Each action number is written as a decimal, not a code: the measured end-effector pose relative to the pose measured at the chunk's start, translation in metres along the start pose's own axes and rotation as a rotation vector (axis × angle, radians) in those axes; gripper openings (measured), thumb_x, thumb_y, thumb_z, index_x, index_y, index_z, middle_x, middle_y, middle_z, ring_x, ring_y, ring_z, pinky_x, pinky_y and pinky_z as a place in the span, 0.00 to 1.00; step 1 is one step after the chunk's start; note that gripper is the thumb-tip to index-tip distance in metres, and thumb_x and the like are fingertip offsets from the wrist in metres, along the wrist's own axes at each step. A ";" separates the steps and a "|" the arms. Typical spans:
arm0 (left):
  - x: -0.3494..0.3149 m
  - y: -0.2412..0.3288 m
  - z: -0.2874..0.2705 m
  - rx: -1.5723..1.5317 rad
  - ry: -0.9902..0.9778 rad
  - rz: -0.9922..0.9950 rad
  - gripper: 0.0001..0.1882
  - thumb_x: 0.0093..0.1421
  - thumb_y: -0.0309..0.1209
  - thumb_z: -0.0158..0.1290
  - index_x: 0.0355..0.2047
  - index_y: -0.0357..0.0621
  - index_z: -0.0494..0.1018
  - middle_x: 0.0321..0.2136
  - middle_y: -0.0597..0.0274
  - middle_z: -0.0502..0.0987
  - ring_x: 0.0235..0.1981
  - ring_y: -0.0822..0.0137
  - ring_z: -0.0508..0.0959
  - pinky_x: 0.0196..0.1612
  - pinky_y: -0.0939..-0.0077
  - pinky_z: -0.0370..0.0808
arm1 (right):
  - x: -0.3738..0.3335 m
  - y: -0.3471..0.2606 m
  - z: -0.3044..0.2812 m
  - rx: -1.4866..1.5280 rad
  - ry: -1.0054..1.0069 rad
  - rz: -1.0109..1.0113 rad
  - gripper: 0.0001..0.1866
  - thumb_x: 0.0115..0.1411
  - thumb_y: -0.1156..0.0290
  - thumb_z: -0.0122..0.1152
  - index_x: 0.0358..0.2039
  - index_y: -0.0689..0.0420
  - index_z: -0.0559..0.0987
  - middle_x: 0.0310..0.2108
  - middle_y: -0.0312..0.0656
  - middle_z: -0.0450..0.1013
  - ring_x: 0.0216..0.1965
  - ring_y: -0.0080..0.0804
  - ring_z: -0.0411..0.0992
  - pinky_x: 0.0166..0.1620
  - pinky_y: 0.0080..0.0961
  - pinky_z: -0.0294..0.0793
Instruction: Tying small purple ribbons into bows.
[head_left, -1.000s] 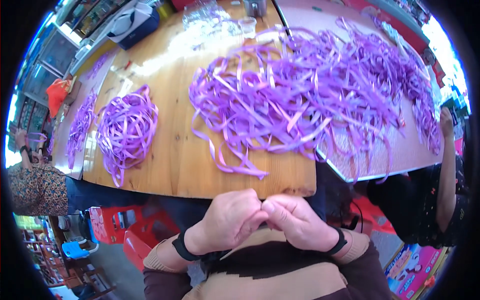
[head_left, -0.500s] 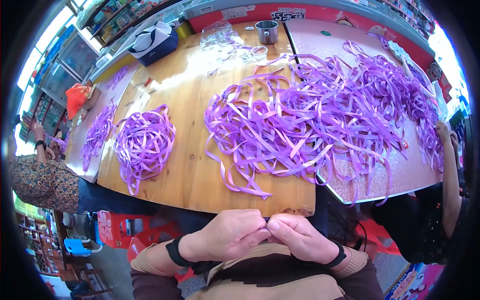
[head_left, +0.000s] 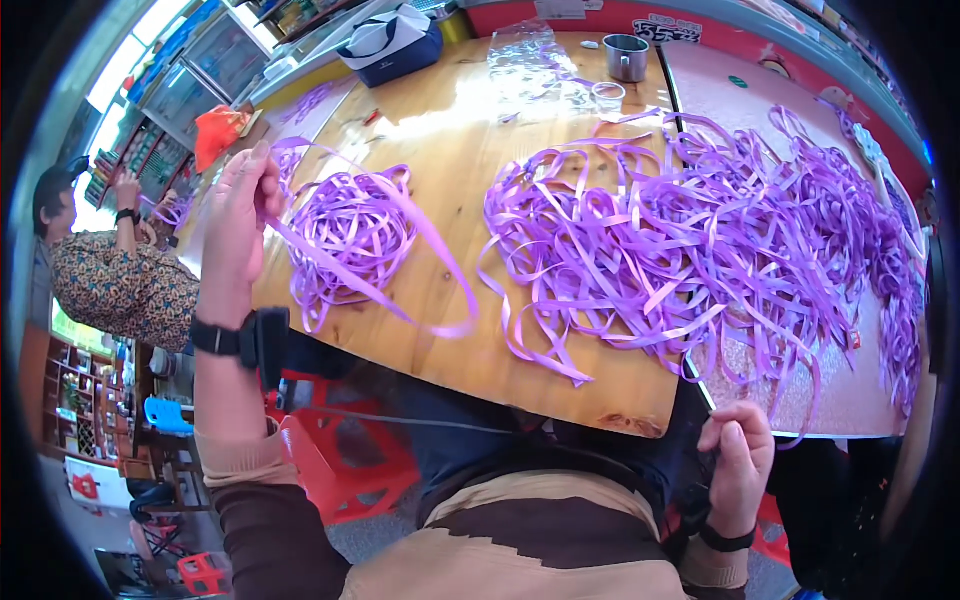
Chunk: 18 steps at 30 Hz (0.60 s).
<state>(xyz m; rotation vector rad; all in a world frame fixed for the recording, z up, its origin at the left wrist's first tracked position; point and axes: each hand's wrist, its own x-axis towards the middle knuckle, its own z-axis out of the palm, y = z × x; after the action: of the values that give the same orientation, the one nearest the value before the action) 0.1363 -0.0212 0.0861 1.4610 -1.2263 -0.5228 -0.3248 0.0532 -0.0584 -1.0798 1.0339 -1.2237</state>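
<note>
My left hand (head_left: 240,210) is raised at the left, above the table's edge, its fingers closed on a purple ribbon (head_left: 350,285). A loop of that ribbon hangs in the air to the right, in front of a rounded purple ribbon heap (head_left: 352,240). My right hand (head_left: 741,455) is low at the right, beside the near corner of the wooden table. Its fingers are curled in; whatever they may hold is hidden. A large tangled pile of purple ribbon (head_left: 680,245) spreads over the right part of the table.
The wooden table (head_left: 450,130) adjoins a pink-topped table (head_left: 720,90). At the back are a steel mug (head_left: 627,60), a crumpled clear bag (head_left: 530,70) and a blue-and-white bag (head_left: 392,50). Below is a red stool (head_left: 350,470). Another person in a patterned top (head_left: 120,275) is at the left.
My hands were together at the table's front edge and have parted. The left rose to the left, drawing a ribbon; the right moved right. The view has turned left.
</note>
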 end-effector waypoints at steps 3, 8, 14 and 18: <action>0.005 -0.062 -0.048 0.588 0.322 0.180 0.18 0.58 0.40 0.47 0.40 0.36 0.65 0.34 0.56 0.68 0.36 0.66 0.68 0.41 0.76 0.64 | -0.001 -0.023 0.007 0.008 -0.217 -0.233 0.06 0.54 0.73 0.49 0.28 0.62 0.71 0.18 0.36 0.64 0.19 0.22 0.63 0.26 0.18 0.62; -0.051 -0.078 0.021 0.671 0.272 0.363 0.21 0.54 0.32 0.51 0.46 0.34 0.62 0.45 0.49 0.66 0.49 0.56 0.65 0.53 0.66 0.59 | 0.020 -0.097 0.014 0.239 -0.992 -0.716 0.04 0.52 0.72 0.51 0.27 0.56 0.73 0.18 0.36 0.68 0.17 0.27 0.66 0.22 0.26 0.62; -0.156 -0.096 0.125 0.652 -0.310 0.534 0.12 0.48 0.25 0.51 0.36 0.40 0.71 0.40 0.55 0.70 0.44 0.56 0.69 0.48 0.66 0.64 | 0.001 -0.074 0.028 0.640 -0.799 -0.852 0.06 0.51 0.70 0.52 0.30 0.51 0.75 0.17 0.31 0.67 0.13 0.19 0.61 0.20 0.17 0.57; -0.169 -0.105 0.138 0.713 -0.331 0.583 0.16 0.48 0.28 0.51 0.40 0.42 0.69 0.42 0.57 0.69 0.45 0.56 0.68 0.49 0.65 0.61 | -0.001 -0.077 0.050 0.599 -0.757 -0.846 0.06 0.51 0.70 0.52 0.30 0.51 0.75 0.17 0.31 0.66 0.13 0.18 0.60 0.20 0.17 0.56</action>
<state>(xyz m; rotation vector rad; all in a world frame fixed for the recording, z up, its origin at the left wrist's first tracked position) 0.0002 0.0508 -0.1005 1.5025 -2.1556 0.1045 -0.2903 0.0552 0.0267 -1.3520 -0.4178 -1.4356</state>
